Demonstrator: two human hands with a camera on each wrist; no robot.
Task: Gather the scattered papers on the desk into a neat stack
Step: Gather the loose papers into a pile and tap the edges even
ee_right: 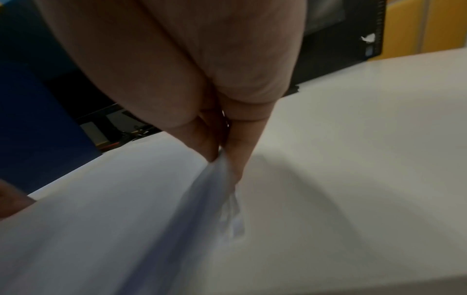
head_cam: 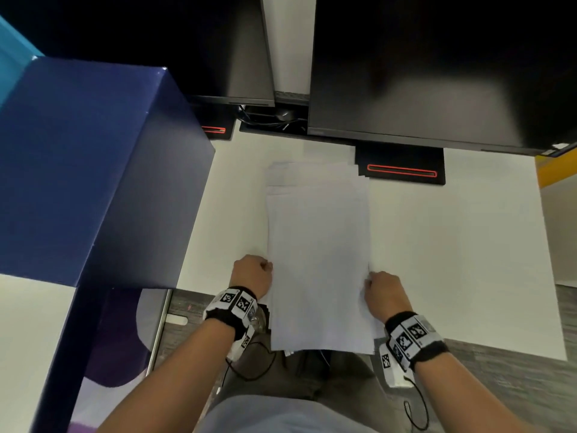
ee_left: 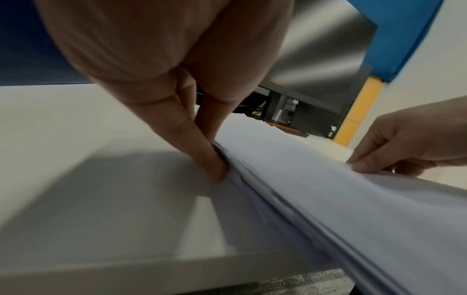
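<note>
A stack of white papers (head_cam: 318, 245) lies lengthwise on the white desk (head_cam: 452, 245), its far sheets fanned unevenly and its near end hanging over the desk's front edge. My left hand (head_cam: 268, 267) pinches the stack's left edge near the front. The left wrist view shows that hand (ee_left: 217, 159) with thumb and fingers closed on the slightly lifted paper edge (ee_left: 252, 179). My right hand (head_cam: 368, 281) pinches the right edge opposite. In the right wrist view, its fingertips (ee_right: 222, 165) clamp the bent sheets (ee_right: 101, 219).
Two dark monitors (head_cam: 437, 73) (head_cam: 203, 57) stand at the back. One stand base (head_cam: 402, 167) touches the stack's far right corner. A tall blue partition (head_cam: 93, 167) borders the desk on the left. Bare desk surface lies right of the stack.
</note>
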